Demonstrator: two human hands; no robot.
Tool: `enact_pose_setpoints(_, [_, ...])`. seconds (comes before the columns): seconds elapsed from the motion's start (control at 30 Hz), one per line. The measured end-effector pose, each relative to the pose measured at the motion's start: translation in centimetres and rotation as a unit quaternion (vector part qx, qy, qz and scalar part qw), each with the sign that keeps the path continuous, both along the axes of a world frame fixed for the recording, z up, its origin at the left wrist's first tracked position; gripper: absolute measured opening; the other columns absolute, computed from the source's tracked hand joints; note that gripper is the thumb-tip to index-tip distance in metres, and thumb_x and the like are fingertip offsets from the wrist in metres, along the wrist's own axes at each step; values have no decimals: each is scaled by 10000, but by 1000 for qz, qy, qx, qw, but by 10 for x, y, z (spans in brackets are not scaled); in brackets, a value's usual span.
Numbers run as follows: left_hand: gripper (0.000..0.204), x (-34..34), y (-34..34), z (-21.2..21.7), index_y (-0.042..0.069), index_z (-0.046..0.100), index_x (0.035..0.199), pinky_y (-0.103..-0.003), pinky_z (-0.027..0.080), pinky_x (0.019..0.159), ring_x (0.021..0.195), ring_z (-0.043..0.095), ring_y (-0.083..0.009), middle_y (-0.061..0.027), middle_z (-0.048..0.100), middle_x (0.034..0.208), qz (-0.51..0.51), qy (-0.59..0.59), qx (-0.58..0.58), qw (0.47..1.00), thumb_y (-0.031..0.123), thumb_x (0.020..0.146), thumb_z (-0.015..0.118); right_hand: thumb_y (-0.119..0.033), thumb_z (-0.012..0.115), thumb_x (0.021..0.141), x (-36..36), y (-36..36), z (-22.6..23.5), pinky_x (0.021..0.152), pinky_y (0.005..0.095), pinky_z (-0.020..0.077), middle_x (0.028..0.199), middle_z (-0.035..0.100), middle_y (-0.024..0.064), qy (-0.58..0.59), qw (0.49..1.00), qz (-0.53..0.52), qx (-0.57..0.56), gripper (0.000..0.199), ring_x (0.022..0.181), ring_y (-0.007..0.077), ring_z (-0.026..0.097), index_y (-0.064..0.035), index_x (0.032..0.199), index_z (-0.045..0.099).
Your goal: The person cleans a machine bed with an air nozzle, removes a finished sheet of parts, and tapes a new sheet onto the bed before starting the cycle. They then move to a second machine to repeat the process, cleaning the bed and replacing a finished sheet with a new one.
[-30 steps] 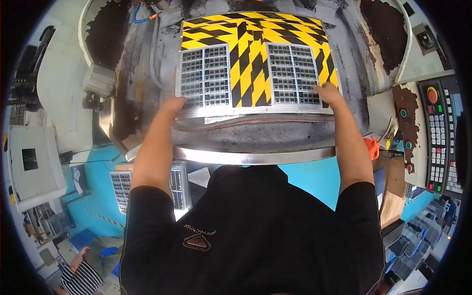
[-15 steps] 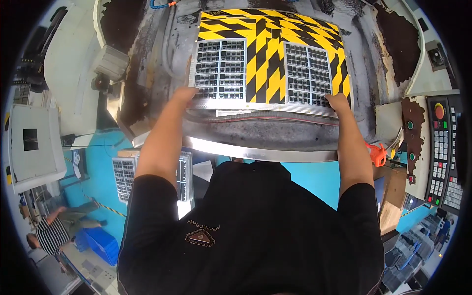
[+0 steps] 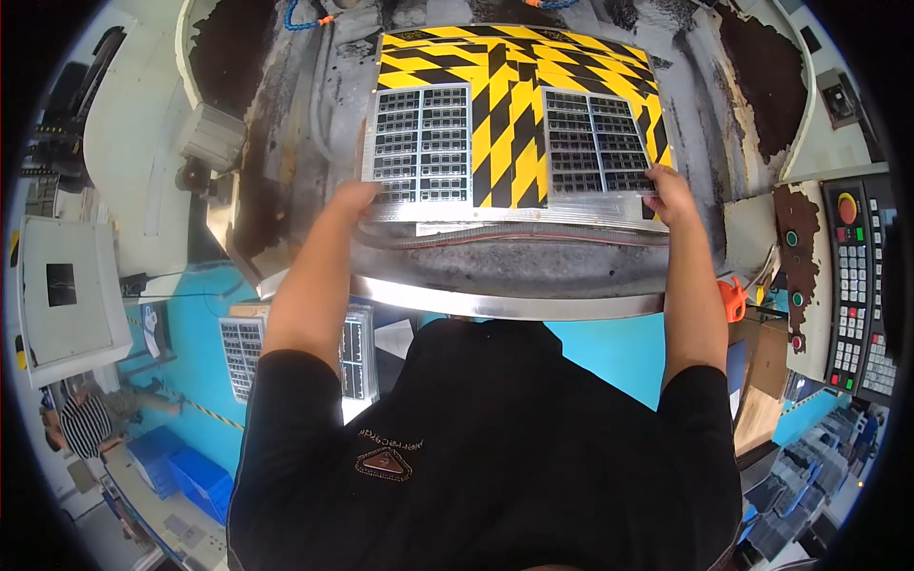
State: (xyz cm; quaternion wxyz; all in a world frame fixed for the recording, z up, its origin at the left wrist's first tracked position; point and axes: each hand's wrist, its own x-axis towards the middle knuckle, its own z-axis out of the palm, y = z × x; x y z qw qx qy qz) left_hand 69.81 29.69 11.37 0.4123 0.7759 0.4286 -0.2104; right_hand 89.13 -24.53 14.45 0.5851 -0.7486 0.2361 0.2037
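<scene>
A metal fixture plate covered in yellow-and-black striped tape (image 3: 509, 124) lies on the grey machine bed. Set into it are a left circuit board panel (image 3: 423, 143) and a right circuit board panel (image 3: 596, 143), each bearing rows of small dark boards. At the left panel's lower left corner, my left hand (image 3: 356, 200) is closed on the edge, its fingertips partly hidden. My right hand (image 3: 672, 196) pinches the right panel's lower right corner, fingers on top and thumb lower down. That panel looks darker and slightly tilted, with bare metal showing below it.
A grey hose (image 3: 514, 233) runs along the plate's front, behind the machine's metal front edge (image 3: 505, 303). A control panel with keys (image 3: 852, 285) stands at right, near an orange tool (image 3: 731, 300). More board panels (image 3: 242, 357) are stacked at lower left. Another person (image 3: 86, 423) is beyond.
My right hand has shifted outward and changed its grip, and the right panel now looks darker and tilted. My left hand stays at its corner. The view has moved slightly.
</scene>
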Motion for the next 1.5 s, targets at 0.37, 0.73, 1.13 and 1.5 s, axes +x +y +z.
enact_pose_setpoints(0.37, [316, -8, 7, -9, 20, 591, 1097, -385, 394, 494, 578, 516, -212, -82, 558, 718, 181, -52, -103, 977, 310, 979, 544, -105, 629, 896, -81, 248, -20, 650, 376, 549, 1199, 554, 144, 5, 976, 154, 152, 365, 966, 250, 599, -45, 1238, 515])
enact_pose_setpoints(0.73, [311, -1, 3, -36, 33, 671, 932, -325, 448, 537, 618, 610, -206, -104, 657, 757, -100, -18, 166, 981, 339, 875, 683, -260, 695, 887, -99, 271, -40, 603, 286, 451, 858, 591, 70, 70, 941, 308, 125, 352, 700, 130, 522, 64, 1014, 639])
enact_pose_setpoints(1.13, [311, -7, -4, 3, 52, 571, 1192, -387, 552, 719, 942, 632, -254, -109, 634, 1068, 141, -98, -168, 971, 181, 924, 663, -378, 735, 848, -93, 259, -40, 813, 350, 513, 1286, 557, 178, 109, 944, 260, 173, 645, 1072, 251, 570, 68, 1278, 556])
enact_pose_setpoints(1.5, [568, -113, -52, 127, 162, 408, 1461, -310, 551, 662, 998, 616, -145, -25, 623, 1220, 214, -448, -245, 832, 82, 940, 620, -259, 665, 940, -98, 258, -28, 549, 249, 434, 734, 602, 5, -32, 880, 325, 344, 214, 616, 109, 540, -45, 938, 666])
